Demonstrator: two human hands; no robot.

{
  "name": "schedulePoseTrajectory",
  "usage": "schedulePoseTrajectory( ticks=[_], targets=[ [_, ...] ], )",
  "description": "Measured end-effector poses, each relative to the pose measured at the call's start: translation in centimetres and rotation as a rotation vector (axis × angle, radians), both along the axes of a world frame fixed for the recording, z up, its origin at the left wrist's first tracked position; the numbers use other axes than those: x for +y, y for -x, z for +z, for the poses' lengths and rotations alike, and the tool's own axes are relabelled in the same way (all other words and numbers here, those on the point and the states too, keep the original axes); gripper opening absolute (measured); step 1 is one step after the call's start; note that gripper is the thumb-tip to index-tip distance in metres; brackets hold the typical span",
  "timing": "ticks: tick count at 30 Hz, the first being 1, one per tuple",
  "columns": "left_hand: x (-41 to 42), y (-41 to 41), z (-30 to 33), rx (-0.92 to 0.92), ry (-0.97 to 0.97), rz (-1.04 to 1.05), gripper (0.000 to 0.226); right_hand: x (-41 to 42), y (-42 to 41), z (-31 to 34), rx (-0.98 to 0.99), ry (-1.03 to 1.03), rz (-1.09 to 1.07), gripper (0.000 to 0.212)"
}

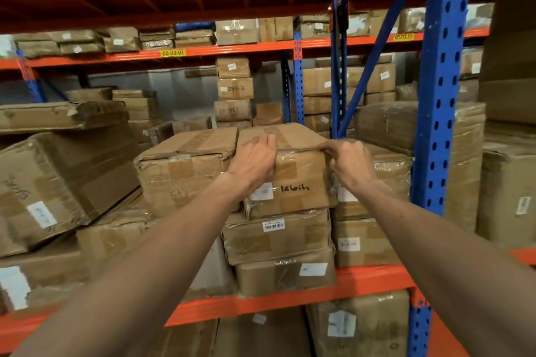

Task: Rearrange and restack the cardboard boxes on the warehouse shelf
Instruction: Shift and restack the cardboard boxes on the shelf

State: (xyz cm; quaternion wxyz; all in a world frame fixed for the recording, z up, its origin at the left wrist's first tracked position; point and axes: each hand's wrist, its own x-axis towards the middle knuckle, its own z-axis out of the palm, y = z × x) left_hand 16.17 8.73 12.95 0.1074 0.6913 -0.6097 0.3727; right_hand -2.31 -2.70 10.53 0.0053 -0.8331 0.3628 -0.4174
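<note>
Far left: tilted carton (58, 182), leaning on lower boxes, white label (42, 214) on front.
Ctr-left: taped box (182, 171), touching marked box on its rt side.
Ctr: your left hand (255, 162) flat over top front edge of marked box (301, 182), fingers loose, not gripping.
Marked box tops 3-high stack at shelf beam (290, 295).
Rt: your right hand (351, 165) pinching box's top rt corner.
Far rt: blue upright (441, 95).
</note>
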Motion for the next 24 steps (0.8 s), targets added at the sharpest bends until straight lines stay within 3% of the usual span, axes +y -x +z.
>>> schedulePoseTrajectory(
  ticks=[3,6,9,11,13,16,19,21,24],
  targets=[
    [1.5,0.4,0.2,0.009,0.014,-0.153,0.01,1.4,2.2,-0.1,0.002,0.045,0.013,0.038],
    [3.5,0.0,0.9,0.178,-0.018,-0.302,0.01,2.5,3.5,-0.3,-0.02,0.045,0.066,0.03],
    [4.8,-0.9,1.2,0.651,0.153,-0.251,0.045,2.8,4.0,-0.1,-0.249,-0.255,0.111,0.032],
    [5.0,-1.0,1.0,1.059,0.219,-0.06,0.073,2.7,3.9,0.5,-0.445,-0.584,0.161,0.059],
    [4.5,-0.9,0.2,1.455,0.061,0.053,0.094,2.6,3.3,0.5,-0.491,-0.841,0.208,0.088],
    [4.4,-1.0,-1.2,1.854,-0.116,0.061,0.096,2.6,1.4,-1.1,-0.458,-1.155,0.263,0.113],
    [4.0,-1.9,-2.3,2.044,-0.17,0.02,0.107,1.9,0.3,-2.3,-0.535,-1.323,0.285,0.128],
    [3.9,-2.0,-2.5,2.069,-0.157,-0.007,0.111,1.0,0.3,-2.5,-0.563,-1.343,0.318,0.125],
    [3.3,-2.1,-3.1,2.063,-0.121,-0.031,0.099,0.2,0.2,-2.9,-0.572,-1.34,0.338,0.115]
  ],
)
